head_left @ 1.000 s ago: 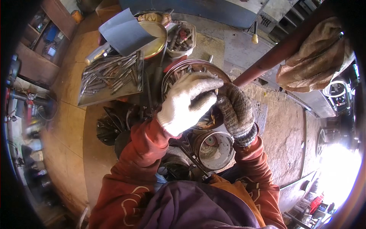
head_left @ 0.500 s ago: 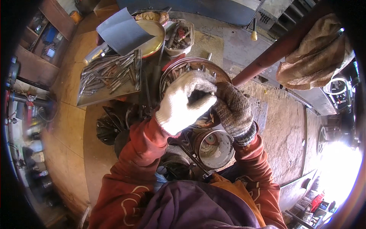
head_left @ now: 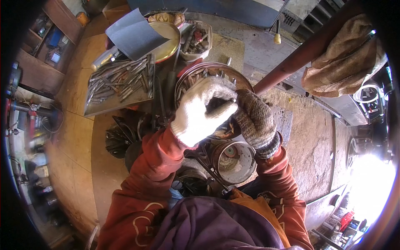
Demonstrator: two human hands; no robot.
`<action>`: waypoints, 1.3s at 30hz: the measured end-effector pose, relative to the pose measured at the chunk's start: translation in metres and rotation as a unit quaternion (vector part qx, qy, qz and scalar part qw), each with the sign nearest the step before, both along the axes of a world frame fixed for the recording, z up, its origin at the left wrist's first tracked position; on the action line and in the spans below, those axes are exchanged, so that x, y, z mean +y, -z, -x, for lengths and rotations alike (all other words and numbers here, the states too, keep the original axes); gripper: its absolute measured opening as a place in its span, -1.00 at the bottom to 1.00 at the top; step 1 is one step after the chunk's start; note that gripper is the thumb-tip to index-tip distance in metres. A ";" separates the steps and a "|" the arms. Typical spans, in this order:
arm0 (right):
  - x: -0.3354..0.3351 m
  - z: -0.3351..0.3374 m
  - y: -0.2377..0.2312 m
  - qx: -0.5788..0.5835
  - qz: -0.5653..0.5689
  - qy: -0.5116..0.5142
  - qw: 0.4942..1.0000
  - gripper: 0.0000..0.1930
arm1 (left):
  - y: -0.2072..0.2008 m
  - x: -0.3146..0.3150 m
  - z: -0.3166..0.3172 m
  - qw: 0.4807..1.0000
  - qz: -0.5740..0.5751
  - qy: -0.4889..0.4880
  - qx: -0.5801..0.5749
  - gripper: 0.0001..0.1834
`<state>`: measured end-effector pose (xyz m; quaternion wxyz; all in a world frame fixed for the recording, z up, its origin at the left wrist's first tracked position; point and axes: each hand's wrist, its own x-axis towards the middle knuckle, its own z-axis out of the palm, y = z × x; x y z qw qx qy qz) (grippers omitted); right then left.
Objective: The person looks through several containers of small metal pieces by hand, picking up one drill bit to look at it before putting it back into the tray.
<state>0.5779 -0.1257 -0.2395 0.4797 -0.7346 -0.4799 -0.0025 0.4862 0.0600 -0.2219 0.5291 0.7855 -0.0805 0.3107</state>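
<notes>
My left hand [head_left: 200, 110], in a white knit glove, is closed in a pinch, thumb and finger curved into a ring. A tiny pale metal end shows at its fingertips; most of the piece is hidden. Against those fingertips rests my right hand [head_left: 256, 121], in a grey-brown knit glove, its fingers curled together around something I cannot make out. Both hands are over a round metal basin [head_left: 242, 79] that holds several short metal pieces [head_left: 193, 78]. Below the basin stands a dirty whitish bucket [head_left: 251, 168].
On the left, a tray [head_left: 121, 107] carries many drill bits [head_left: 121, 79]. Behind it are a grey sheet [head_left: 135, 35], a yellowish round dish [head_left: 171, 35] and a white tub [head_left: 206, 54] of metal parts. A red pipe [head_left: 287, 71] slants across the right, near a hanging brown cloth [head_left: 346, 62].
My right hand has shifted very slightly, its fingers turning a little at the left fingertips. The small metal end shows more plainly now. My left hand keeps its pinch in nearly the same place.
</notes>
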 end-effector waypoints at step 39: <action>0.008 0.013 -0.033 0.280 -0.013 -0.085 0.956 -0.66 | -0.011 0.003 0.005 0.919 0.327 0.054 0.216 -0.80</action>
